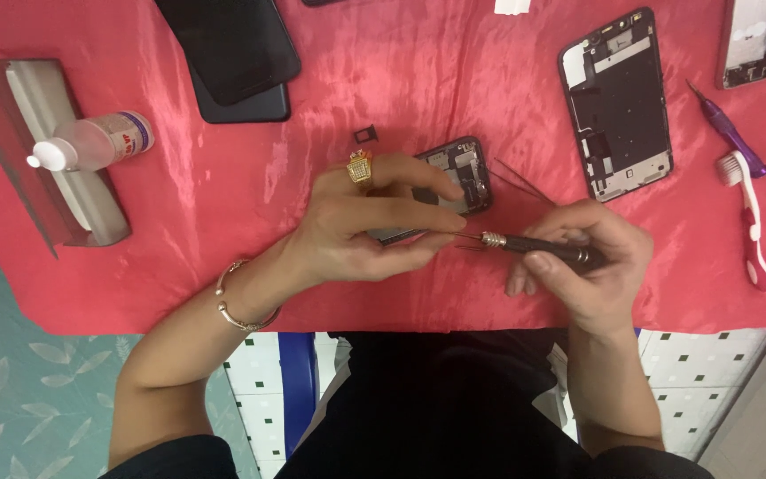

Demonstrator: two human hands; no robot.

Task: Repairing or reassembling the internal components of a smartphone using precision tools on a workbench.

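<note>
An opened phone, seemingly light and fragile, is being gripped edgewise by the left hand while a slim screwdriver is being pinched in the right hand.

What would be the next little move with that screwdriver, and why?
Probably to lower the tip of the screwdriver onto the opened phone. The right hand holds the tool level, and its bit sits at the fingertips of the left hand, as if being fitted or steadied. The left hand also rests on the phone on the red cloth, so the tip is not yet on it.
</note>
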